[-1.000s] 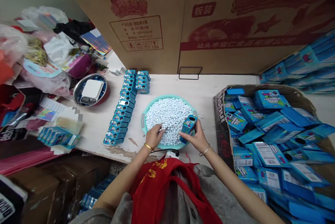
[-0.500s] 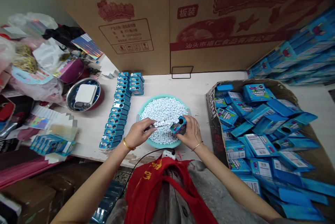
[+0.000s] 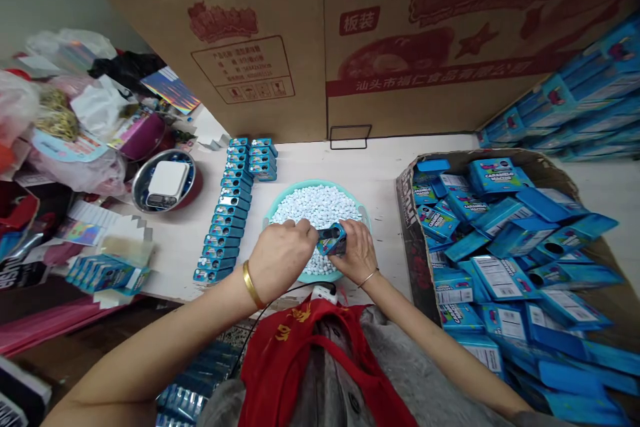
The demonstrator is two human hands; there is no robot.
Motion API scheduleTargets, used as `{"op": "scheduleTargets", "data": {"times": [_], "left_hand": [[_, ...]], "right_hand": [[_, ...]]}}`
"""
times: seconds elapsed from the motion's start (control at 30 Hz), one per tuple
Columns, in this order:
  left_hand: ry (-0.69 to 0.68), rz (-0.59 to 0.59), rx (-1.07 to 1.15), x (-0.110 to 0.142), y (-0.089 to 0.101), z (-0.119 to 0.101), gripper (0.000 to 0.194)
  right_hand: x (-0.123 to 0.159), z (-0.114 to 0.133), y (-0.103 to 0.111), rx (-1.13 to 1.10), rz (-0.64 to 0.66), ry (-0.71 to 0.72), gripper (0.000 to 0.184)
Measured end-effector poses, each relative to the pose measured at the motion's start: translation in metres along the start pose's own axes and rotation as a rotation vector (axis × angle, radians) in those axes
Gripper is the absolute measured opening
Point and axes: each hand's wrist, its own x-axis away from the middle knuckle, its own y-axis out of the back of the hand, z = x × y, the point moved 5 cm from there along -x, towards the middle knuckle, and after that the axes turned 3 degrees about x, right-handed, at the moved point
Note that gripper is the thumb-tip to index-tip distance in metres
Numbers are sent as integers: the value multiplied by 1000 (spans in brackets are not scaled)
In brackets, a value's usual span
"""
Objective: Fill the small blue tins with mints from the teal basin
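Note:
My right hand (image 3: 359, 250) grips a small blue carton (image 3: 336, 244) over the tub, its round hole facing up. My left hand (image 3: 284, 255) is closed with the knuckles up, around what looks like a narrow dark scoop (image 3: 325, 234). The scoop's end lies at the carton's hole; whether it is inside I cannot tell. Beneath both hands stands a pale green tub (image 3: 274, 203) of small white candies (image 3: 320, 204). Left of the tub, several blue cartons (image 3: 227, 220) stand in a long row with a shorter row beside it.
To the right, a large open cardboard box (image 3: 407, 240) holds a heap of blue cartons (image 3: 500, 274). Tall cardboard boxes (image 3: 300, 114) stand behind the table. A metal bowl with a white scale (image 3: 169, 180) and bagged clutter are at the left. A power strip (image 3: 324, 292) lies at the front edge.
My left hand has turned over, knuckles up, and moved right to the carton's hole. The line of candies seen at its fingers no longer shows. My right hand and the carton have shifted slightly left.

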Motion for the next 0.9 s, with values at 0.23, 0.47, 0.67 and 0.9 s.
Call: {"op": "scheduleTargets", "data": {"times": [0.23,0.47,0.67,0.9], "left_hand": [[313,-57,27,24,-66,80,22],[348,-51,292,-14,-189,77,21],[371,-202,547,-53,-208,62,25],[170,-268,741,-13,-169,79,26]], "right_hand": [[-5,-25,11,-271,53,-243,86],[-7,-41,-9,-406,207,-443,100],[-5,-35,-13,-454,241,-422,97],[6,-33,10,-280,90,-269,83]]}}
